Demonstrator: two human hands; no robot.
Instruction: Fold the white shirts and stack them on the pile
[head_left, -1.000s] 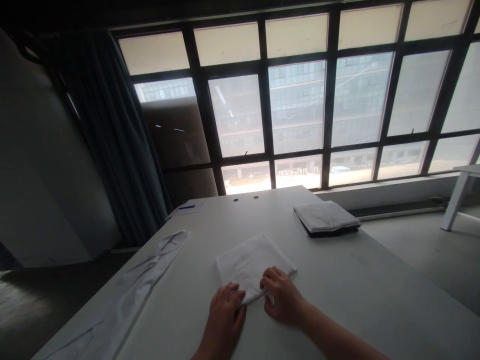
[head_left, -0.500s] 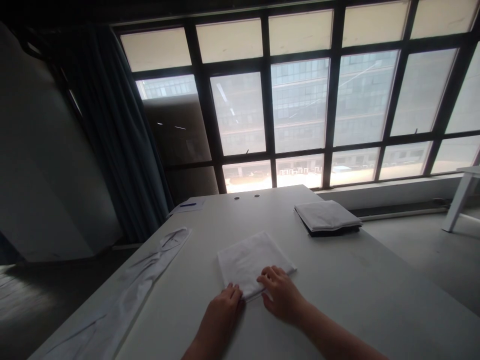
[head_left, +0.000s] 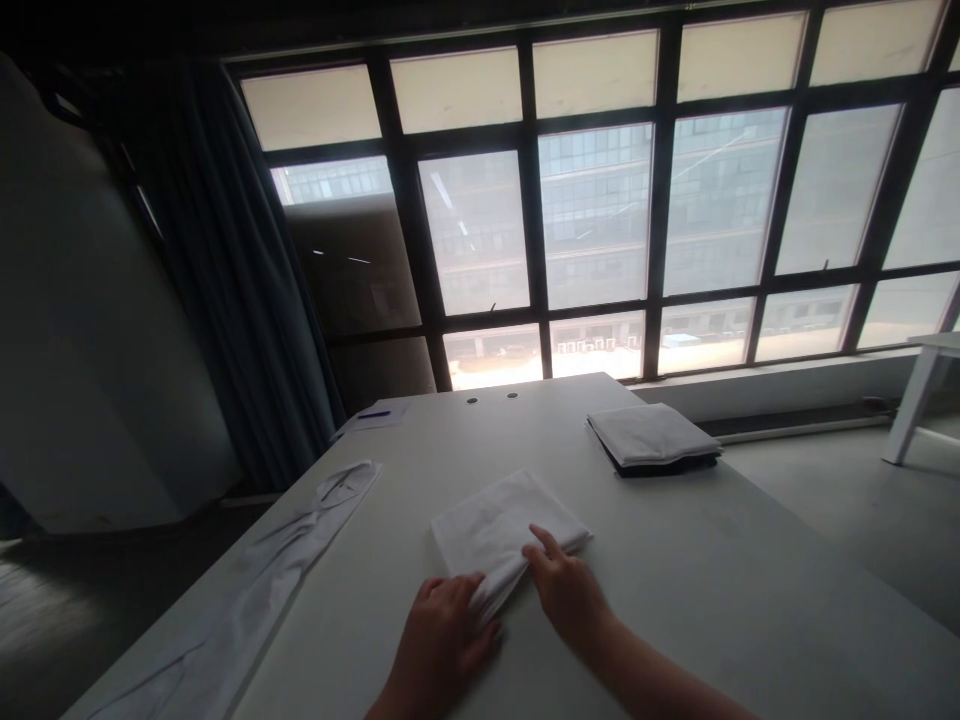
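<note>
A white cloth, folded into a flat square of several layers, lies in front of me on the white table. My left hand is closed round its near left corner, thumb below and fingers on top, and the layers there are tipped up a little. At the near edge, further right, my right hand pinches the cloth, its index finger stretched over the top. Parts of both thumbs and the underside of the cloth are hidden.
A stack of folded white and black cloth sits near the table's right edge. Along the left edge lies a crumpled white garment or cloth. Farther back are papers with a pen. Windows and a dark curtain stand beyond.
Both hands have closed on the near edge of the cloth, which has risen slightly at its near left corner. My left hand has turned so that its thumb shows below the layers.
</note>
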